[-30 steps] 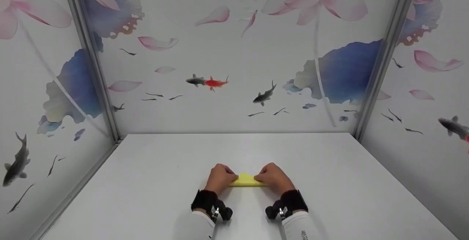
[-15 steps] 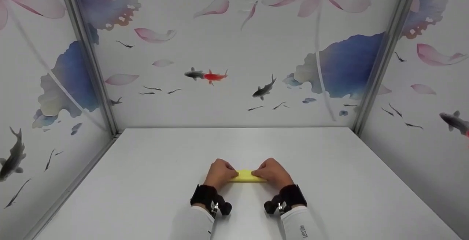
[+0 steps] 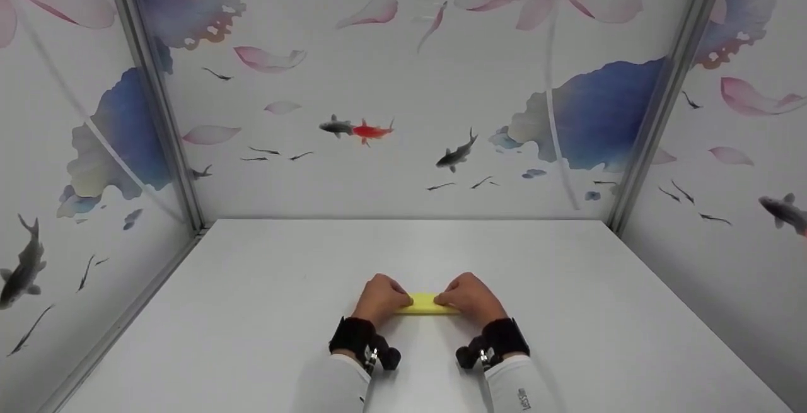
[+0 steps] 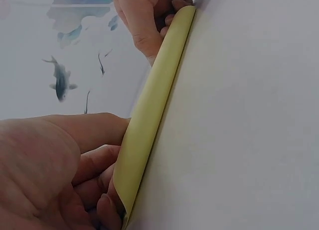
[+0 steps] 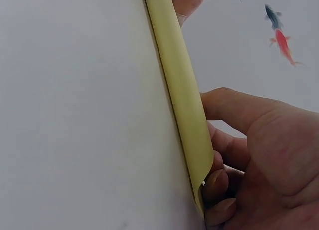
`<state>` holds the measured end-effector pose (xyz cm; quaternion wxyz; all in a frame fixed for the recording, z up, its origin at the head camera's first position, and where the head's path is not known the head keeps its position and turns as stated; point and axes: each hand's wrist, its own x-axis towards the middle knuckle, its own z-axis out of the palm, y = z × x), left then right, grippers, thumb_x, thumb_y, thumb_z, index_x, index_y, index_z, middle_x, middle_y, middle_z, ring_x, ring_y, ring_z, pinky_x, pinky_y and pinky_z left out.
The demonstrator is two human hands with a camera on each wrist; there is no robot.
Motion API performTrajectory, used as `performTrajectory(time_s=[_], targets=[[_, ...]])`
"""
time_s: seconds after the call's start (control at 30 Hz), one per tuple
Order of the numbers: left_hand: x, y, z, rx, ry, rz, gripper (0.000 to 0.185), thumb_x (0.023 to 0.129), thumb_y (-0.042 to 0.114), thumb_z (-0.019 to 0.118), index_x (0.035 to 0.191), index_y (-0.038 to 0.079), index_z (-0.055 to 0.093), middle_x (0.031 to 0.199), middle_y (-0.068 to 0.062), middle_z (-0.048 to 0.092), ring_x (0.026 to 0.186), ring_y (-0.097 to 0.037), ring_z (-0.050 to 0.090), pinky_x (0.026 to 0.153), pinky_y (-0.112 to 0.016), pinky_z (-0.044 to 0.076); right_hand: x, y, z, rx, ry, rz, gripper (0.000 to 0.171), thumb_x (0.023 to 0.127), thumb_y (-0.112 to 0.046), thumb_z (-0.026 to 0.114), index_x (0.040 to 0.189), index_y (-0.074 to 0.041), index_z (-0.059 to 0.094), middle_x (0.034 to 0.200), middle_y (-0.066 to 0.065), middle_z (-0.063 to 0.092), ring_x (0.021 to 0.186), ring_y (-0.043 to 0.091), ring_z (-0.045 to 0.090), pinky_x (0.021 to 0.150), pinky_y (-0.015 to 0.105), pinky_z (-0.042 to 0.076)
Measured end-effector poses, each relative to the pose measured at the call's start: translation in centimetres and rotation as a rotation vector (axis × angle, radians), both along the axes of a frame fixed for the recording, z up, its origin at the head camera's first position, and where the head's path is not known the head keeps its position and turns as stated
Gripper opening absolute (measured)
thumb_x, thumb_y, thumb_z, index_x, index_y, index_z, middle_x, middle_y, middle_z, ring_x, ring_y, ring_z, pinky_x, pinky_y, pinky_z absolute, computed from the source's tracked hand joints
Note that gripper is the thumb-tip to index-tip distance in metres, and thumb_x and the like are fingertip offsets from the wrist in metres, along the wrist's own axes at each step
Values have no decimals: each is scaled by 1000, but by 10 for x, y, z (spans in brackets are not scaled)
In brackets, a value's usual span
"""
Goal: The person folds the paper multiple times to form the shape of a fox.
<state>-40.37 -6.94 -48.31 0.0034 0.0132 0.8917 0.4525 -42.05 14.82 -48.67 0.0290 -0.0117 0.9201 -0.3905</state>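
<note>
A yellow sheet of paper (image 3: 425, 303) lies folded over on the white table (image 3: 252, 312), its fold rounded. My left hand (image 3: 380, 297) pinches its left end and my right hand (image 3: 467, 296) pinches its right end. In the left wrist view the yellow paper (image 4: 149, 115) curls over my left hand's fingers (image 4: 94, 190), with the right hand (image 4: 147, 16) at the far end. In the right wrist view the paper (image 5: 182, 90) bends over my right hand's fingers (image 5: 219, 190), and the left hand (image 5: 188, 1) shows at the top.
Wall panels printed with lotus flowers and fish (image 3: 372, 129) close the table in at the back, left and right. Metal corner posts (image 3: 157, 104) stand at the two back corners. Black wrist straps (image 3: 353, 337) sit on both white sleeves.
Over the last second the paper's raised flap has been brought lower, so the sheet looks flatter and narrower. Both hands keep their grip on its ends.
</note>
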Motion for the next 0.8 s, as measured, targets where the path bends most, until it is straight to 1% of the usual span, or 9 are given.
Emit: performTrajectory(time_s=[0.17,0.23,0.37,0.47,0.6,0.8], targets=[[-1,-1,-1,-23,42,-41,15,86,11,82,98,2,86,103,-13,83,98,-24,72,95,-41,60,0,0,1,4,-15,11,30,88,-28,85,101,-2,80,95,7,73,85,21,61,73,29,47],[-1,-1,-1,-23,56,-59,14,86,10,82,97,3,86,102,-12,83,98,-23,72,94,-39,59,1,-1,2,6,-19,10,28,88,-28,85,100,-2,80,94,6,73,84,20,61,72,29,46],[-1,0,-2,-5,58,-80,12,87,10,82,96,4,87,104,-12,84,101,-24,72,96,-39,58,1,0,2,11,-23,4,33,89,-29,85,105,-1,79,99,8,74,88,22,63,77,31,50],[-2,1,-2,4,51,-90,14,89,9,81,101,6,88,114,-14,83,113,-27,72,103,-43,57,1,0,2,14,-25,2,36,89,-30,86,108,0,79,102,10,74,92,23,64,81,34,52],[-2,2,-3,5,45,-106,21,90,7,77,108,8,87,126,-16,81,125,-30,70,109,-46,55,0,0,0,17,-29,-1,37,89,-31,86,109,0,78,103,10,74,92,23,65,82,34,52],[1,3,-2,-10,41,-113,21,93,7,77,112,9,87,121,-14,82,124,-30,71,107,-45,56,0,1,0,20,-33,5,39,90,-31,86,111,1,78,103,11,75,93,24,66,83,35,54]])
